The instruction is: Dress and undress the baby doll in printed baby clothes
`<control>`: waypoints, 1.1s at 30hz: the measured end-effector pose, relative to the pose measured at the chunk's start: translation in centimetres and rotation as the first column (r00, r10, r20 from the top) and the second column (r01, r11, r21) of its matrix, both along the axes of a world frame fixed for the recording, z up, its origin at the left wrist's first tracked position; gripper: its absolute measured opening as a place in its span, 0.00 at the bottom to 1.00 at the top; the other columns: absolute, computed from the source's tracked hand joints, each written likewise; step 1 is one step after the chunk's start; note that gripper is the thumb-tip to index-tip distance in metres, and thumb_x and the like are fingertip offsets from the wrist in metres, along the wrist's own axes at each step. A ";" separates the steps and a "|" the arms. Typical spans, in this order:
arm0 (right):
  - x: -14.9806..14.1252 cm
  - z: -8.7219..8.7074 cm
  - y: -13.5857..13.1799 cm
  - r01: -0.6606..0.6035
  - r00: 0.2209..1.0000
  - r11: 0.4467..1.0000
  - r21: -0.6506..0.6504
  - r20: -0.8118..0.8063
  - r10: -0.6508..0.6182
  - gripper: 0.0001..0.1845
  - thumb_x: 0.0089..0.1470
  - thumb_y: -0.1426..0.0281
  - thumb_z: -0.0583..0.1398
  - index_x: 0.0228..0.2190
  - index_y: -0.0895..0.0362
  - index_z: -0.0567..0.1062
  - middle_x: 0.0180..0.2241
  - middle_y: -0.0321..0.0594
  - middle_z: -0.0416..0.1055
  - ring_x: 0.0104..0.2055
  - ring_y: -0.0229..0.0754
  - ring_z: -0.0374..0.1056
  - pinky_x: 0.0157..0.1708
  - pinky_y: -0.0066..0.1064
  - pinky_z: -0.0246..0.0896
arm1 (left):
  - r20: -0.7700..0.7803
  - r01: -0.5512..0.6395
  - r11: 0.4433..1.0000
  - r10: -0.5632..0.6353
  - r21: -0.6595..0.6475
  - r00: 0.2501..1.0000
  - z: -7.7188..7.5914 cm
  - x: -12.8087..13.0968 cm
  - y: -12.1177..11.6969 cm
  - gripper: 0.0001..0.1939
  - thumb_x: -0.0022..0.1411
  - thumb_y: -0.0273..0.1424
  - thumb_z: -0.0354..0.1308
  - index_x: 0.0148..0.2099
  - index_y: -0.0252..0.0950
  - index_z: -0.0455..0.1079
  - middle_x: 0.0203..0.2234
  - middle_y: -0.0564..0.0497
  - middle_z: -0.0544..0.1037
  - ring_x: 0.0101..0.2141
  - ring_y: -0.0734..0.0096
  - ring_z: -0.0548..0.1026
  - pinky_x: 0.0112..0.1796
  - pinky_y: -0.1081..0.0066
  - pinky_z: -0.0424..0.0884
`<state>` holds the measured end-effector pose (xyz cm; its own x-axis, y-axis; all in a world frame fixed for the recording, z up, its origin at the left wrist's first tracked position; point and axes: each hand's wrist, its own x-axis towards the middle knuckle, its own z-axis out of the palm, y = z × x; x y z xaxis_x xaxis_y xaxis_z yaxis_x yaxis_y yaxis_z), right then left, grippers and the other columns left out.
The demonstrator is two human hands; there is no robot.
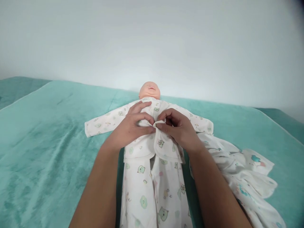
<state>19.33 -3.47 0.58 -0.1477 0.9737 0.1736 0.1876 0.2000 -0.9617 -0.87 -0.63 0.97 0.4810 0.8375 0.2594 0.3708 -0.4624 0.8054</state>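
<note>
A baby doll (150,90) lies face up, dressed in a white printed jacket (142,148) and matching trousers (142,196). The jacket's sleeves spread out to both sides. My left hand (135,123) pinches the jacket's front edge at chest height, its thumb and index finger together and its other fingers stretched over the cloth. Close beside it, my right hand (177,126) is closed on the other front edge, which is folded up between thumb and fingers. Below my hands the two front flaps hang slightly apart. Any fastener between my fingertips is hidden.
A crumpled white printed baby garment (237,167) lies to the right of the doll, partly behind my right forearm. Everything rests on a green plush blanket (47,152). A pale wall (152,41) rises behind the doll's head.
</note>
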 end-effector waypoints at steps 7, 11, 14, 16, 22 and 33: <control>-0.4 -0.3 0.3 0.003 0.990 1.000 -0.026 -0.144 -0.006 0.13 0.52 0.61 0.66 0.35 0.51 0.69 0.28 0.33 0.64 0.25 0.36 0.55 0.23 0.29 0.50 | -0.005 -0.005 1.000 0.005 0.005 1.000 -0.1 0.1 0.1 0.02 0.60 0.35 0.63 0.36 0.45 0.76 0.68 0.56 0.59 0.69 0.51 0.50 0.65 0.49 0.55; -0.3 -0.1 0.2 -0.037 0.988 0.999 -0.035 -0.154 0.031 0.13 0.54 0.59 0.65 0.35 0.51 0.69 0.30 0.34 0.66 0.26 0.37 0.58 0.24 0.30 0.52 | -0.012 -0.013 1.000 0.013 0.011 1.000 -0.2 0.1 0.1 0.02 0.60 0.35 0.63 0.36 0.45 0.76 0.67 0.56 0.60 0.69 0.52 0.51 0.65 0.49 0.54; -0.2 -0.1 0.1 -0.057 0.985 0.998 -0.012 -0.164 0.055 0.11 0.54 0.60 0.64 0.36 0.51 0.70 0.32 0.35 0.66 0.29 0.38 0.60 0.27 0.30 0.55 | -0.008 -0.017 0.999 0.018 0.033 1.000 -0.3 0.2 0.2 0.02 0.60 0.35 0.63 0.36 0.45 0.76 0.67 0.56 0.61 0.69 0.52 0.52 0.66 0.49 0.52; -0.2 -0.1 0.1 -0.068 0.984 0.998 -0.005 -0.168 0.067 0.10 0.55 0.61 0.64 0.36 0.51 0.71 0.33 0.35 0.66 0.29 0.38 0.60 0.28 0.30 0.55 | -0.004 -0.019 0.999 0.019 0.040 1.000 -0.4 0.2 0.2 0.01 0.60 0.34 0.63 0.36 0.45 0.75 0.66 0.56 0.61 0.68 0.53 0.52 0.67 0.49 0.50; -0.2 0.1 0.0 -0.070 0.988 0.997 0.021 -0.136 0.072 0.07 0.55 0.64 0.64 0.35 0.52 0.72 0.32 0.35 0.65 0.31 0.39 0.60 0.30 0.31 0.56 | 0.006 -0.035 0.998 0.035 0.047 0.999 -0.3 0.6 0.0 0.02 0.60 0.35 0.63 0.35 0.43 0.74 0.66 0.54 0.62 0.68 0.53 0.53 0.66 0.48 0.52; -0.2 -0.6 0.2 -0.070 0.977 0.996 0.046 -0.196 0.078 0.04 0.56 0.66 0.63 0.35 0.52 0.75 0.32 0.34 0.65 0.31 0.37 0.58 0.30 0.30 0.51 | -0.002 -0.045 0.998 0.045 0.035 0.999 0.0 0.7 -0.2 0.05 0.61 0.36 0.62 0.34 0.42 0.73 0.66 0.54 0.62 0.68 0.56 0.53 0.66 0.52 0.53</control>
<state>19.12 -3.30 0.03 -0.1780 0.9533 0.2439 -0.0224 0.2439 -0.9695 -0.22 -0.80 0.93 0.4437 0.8487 0.2878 0.3940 -0.4732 0.7879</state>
